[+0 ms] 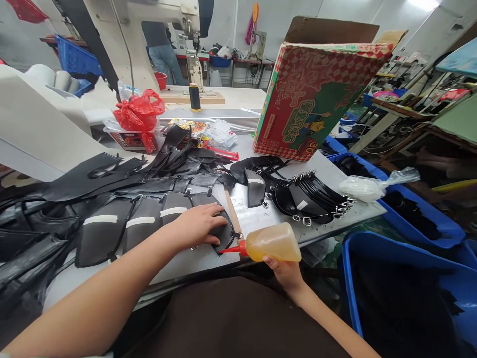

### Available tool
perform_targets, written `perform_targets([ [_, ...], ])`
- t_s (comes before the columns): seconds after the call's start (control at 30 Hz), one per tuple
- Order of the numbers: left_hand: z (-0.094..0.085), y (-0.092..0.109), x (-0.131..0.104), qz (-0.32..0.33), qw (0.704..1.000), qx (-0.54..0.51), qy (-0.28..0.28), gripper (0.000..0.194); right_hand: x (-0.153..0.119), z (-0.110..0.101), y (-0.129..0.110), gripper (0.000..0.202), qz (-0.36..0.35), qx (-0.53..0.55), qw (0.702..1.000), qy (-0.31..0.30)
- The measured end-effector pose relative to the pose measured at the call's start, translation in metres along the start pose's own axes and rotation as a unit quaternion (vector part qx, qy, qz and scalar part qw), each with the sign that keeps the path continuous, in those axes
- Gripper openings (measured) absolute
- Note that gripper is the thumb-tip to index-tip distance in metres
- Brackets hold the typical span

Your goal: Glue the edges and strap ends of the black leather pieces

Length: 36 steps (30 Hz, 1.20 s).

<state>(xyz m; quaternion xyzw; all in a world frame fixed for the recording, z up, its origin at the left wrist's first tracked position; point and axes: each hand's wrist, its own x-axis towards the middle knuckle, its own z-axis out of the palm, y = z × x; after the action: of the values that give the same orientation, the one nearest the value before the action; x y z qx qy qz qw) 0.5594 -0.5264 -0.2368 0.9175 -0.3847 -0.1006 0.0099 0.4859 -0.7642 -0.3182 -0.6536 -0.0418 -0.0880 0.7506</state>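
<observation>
My right hand (285, 274) grips a squeeze bottle (274, 242) of yellowish liquid, tilted almost on its side. Its red nozzle (234, 247) points left, with the tip at the lower edge of a black leather piece (224, 232). On that same piece my left hand (203, 223) lies with its fingers spread, holding nothing. To its left, similar leather pieces (139, 226) with white strips and small metal buckles lie in an overlapping row. Right of the bottle's nozzle sits a stack of black leather parts with buckles (309, 196), beside a single piece (256, 188) with a white strip.
A red patterned carton (309, 99) stands behind the leather stack. Black straps (100, 174) cover the left of the table. Beyond are a red plastic bag (139, 117), a thread spool (194, 98) and a sewing machine (156, 11). A blue bin (348, 268) stands at lower right.
</observation>
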Motion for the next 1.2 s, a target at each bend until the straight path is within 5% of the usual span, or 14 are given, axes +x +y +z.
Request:
perform_targets([
  [0.13,0.000,0.001,0.000,-0.008,1.000,-0.003,-0.007,0.045,-0.003,-0.001,-0.004,0.032,0.008,-0.011,1.000,-0.021],
  [0.4,0.001,0.007,-0.004,-0.039,0.999,0.034,0.014,0.046,0.008,-0.013,0.003,0.036,-0.035,-0.033,0.997,0.058],
  [0.67,-0.002,0.022,-0.009,-0.149,0.985,0.078,0.035,0.067,0.009,-0.018,0.008,0.041,-0.081,-0.023,0.994,0.075],
  [0.87,0.002,0.017,-0.007,-0.043,0.997,-0.025,0.052,0.037,0.026,-0.020,0.004,0.045,-0.087,0.046,0.982,0.160],
  [1.07,0.005,0.017,0.004,-0.038,0.992,-0.111,0.054,0.040,0.035,-0.029,-0.009,0.043,-0.055,0.130,0.972,0.189],
  [1.2,0.001,0.022,0.032,0.025,0.989,-0.140,0.037,0.045,0.034,-0.041,-0.014,0.047,-0.050,0.167,0.958,0.225],
])
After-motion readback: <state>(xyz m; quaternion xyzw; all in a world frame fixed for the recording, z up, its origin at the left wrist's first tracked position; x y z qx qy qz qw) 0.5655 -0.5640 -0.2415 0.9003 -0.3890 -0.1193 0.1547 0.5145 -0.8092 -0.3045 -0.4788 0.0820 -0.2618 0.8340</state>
